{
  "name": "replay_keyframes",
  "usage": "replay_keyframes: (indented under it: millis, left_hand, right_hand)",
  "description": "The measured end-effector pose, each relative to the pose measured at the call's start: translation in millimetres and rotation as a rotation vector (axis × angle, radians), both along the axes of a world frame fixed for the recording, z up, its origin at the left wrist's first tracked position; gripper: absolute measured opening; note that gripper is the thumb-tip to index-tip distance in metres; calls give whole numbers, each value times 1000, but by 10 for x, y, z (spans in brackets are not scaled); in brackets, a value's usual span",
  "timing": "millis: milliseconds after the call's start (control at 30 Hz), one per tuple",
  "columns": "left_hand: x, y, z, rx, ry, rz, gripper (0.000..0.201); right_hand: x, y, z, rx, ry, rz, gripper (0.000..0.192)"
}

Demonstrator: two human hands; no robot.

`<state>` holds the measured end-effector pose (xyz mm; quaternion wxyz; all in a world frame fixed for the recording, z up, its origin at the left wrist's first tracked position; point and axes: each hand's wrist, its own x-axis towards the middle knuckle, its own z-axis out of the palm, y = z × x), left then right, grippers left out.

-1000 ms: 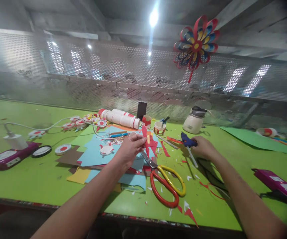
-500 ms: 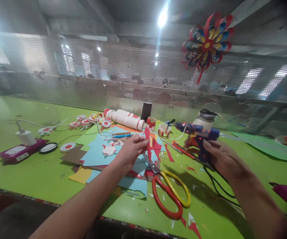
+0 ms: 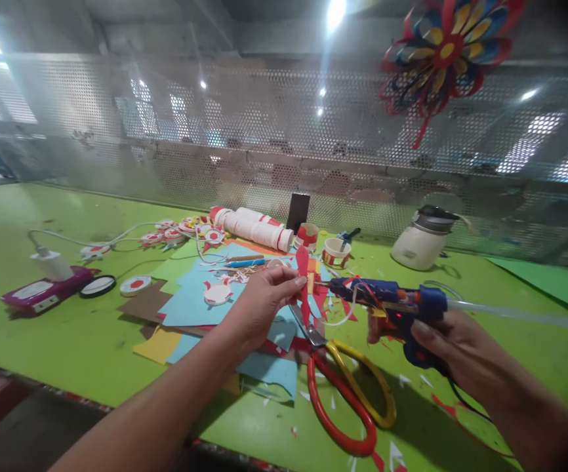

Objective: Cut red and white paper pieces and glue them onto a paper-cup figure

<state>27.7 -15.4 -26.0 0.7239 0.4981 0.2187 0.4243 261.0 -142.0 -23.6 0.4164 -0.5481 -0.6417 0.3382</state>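
Observation:
Between thumb and fingers, my left hand pinches a red paper cutout with a yellowish piece at its middle. My right hand is wrapped round a blue glue gun, a clear glue stick trailing from its back end. The gun's nozzle points left and is at the cutout's middle; whether it touches, I cannot tell. Scissors with one red and one yellow handle lie under my left hand. Coloured paper sheets are stacked beneath, with a white round piece with red points on top.
White paper cups lie nested on their sides at the back, near a dark upright phone-like slab. A white jug stands back right. A purple power strip with a white charger is at the left.
The glue gun in my right hand has come down and turned so its nozzle meets the cutout area. My left hand keeps its pinch. The camera view has shifted slightly.

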Motion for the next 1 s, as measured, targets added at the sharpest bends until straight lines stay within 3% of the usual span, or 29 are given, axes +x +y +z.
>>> replay_keyframes:
  millis: [300,1000]
  left_hand:
    - [-1,-42,14,4,14,-21,12]
    - [-3,-63,26,-42,16,-27,14]
  right_hand:
    - [-42,-42,53,41,-46,-44,32]
    - [-65,-46,95,60,-60,48,31]
